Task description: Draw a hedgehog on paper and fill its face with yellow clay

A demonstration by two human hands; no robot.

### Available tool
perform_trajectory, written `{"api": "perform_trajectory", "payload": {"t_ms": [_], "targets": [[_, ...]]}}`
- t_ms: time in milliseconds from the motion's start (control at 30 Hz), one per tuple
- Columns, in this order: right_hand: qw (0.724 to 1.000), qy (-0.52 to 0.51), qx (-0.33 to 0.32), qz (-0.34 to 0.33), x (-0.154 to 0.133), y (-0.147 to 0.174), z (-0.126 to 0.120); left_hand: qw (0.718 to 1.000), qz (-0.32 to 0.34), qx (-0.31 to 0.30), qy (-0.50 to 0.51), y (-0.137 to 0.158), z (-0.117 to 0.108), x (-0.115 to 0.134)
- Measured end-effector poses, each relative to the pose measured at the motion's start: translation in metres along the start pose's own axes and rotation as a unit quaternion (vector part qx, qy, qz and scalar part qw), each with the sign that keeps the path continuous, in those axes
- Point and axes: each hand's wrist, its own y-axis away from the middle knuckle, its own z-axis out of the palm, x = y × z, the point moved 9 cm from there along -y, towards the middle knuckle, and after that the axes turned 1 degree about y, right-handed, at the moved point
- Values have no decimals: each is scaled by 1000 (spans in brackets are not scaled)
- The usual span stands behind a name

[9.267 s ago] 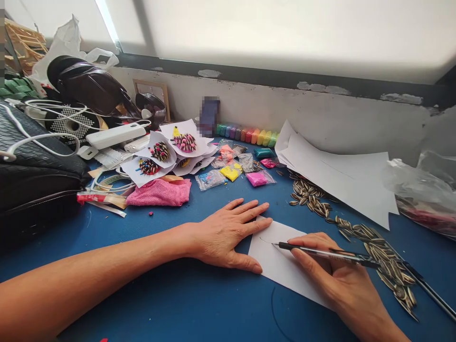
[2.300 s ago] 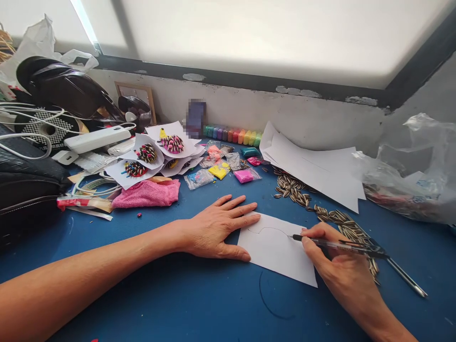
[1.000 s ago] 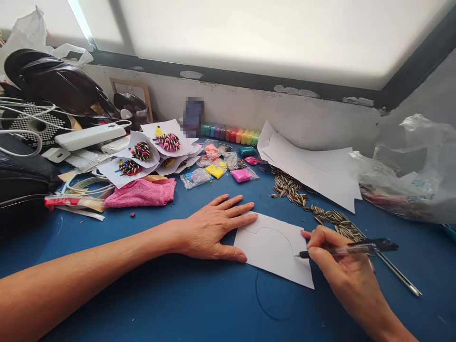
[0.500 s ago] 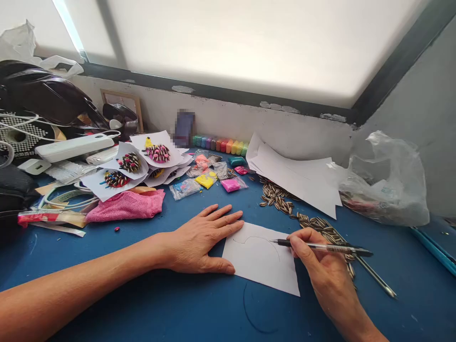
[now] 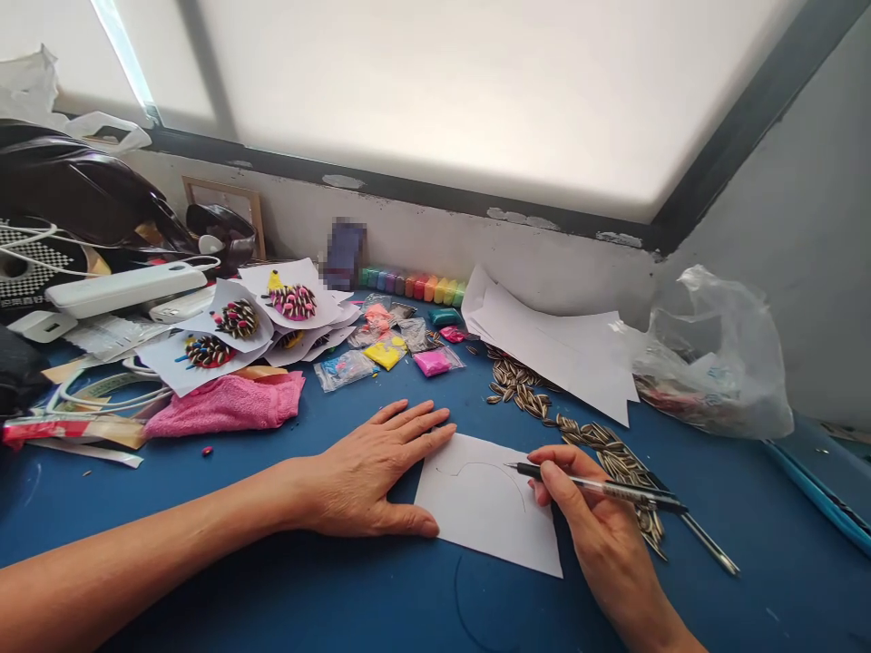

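A small white sheet of paper (image 5: 476, 517) lies on the blue table, with a thin curved line drawn across its upper part. My left hand (image 5: 377, 472) rests flat with fingers spread, its thumb and fingertips on the sheet's left edge. In my right hand (image 5: 599, 526) is a pen (image 5: 605, 487) with a clear barrel and black grip, pinched between thumb and fingers. Its tip points left, at or just above the drawn line; contact cannot be made out. Sunflower seeds (image 5: 605, 449) lie in a trail behind my right hand, beside a slim metallic stick (image 5: 711, 544).
Larger white sheets (image 5: 558, 345) and a clear plastic bag (image 5: 721, 381) lie at the back right. Bags of coloured clay (image 5: 386, 352) sit mid-table. Papers with seed-covered figures (image 5: 235, 319), a pink cloth (image 5: 228, 404) and a white power strip (image 5: 129, 288) crowd the left.
The whole view has shifted slightly, moving the scene a little left and down. My right hand still holds the pen near the curved line, and my left hand stays on the sheet.
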Motion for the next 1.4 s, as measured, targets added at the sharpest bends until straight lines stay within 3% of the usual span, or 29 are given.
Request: {"api": "perform_trajectory", "payload": {"t_ms": [1400], "targets": [[999, 27, -35, -18, -3, -5, 6, 1000, 15, 25, 12, 3, -1, 1]]}}
